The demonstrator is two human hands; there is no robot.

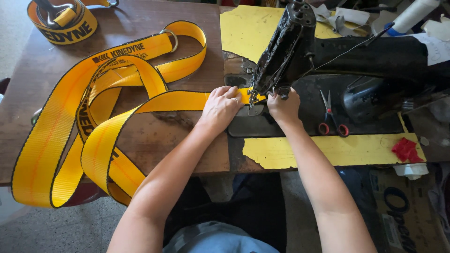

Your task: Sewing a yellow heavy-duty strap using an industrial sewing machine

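Tabletop (pixel 154 136): worn brown wood w/ patches of peeling yellow covering, right half carries the machine.

Sewing machine (pixel 328 56): black metal, scuffed, arm running right to left, head above your hands.

Strap (pixel 65 122): wide yellow woven webbing, dark edges, black print. Looped in loose folds over the left half of the tabletop and hanging off the near edge. Its free end runs left to right, long axis straight into the needle area.

Metal ring (pixel 171 38): on the strap, far side.

Your left hand (pixel 220 108): flat on the strap, palm down, fingers spread, pressing just left of the needle. Nearer the bulk of the strap.

Your right hand (pixel 283 107): fingers curled, at the strap end right of the needle; whether it pinches the strap, can't tell.

Scissors (pixel 332 117): red handles, on machine bed, right of that hand, apart.

Red scrap (pixel 406 150): crumpled, far right.
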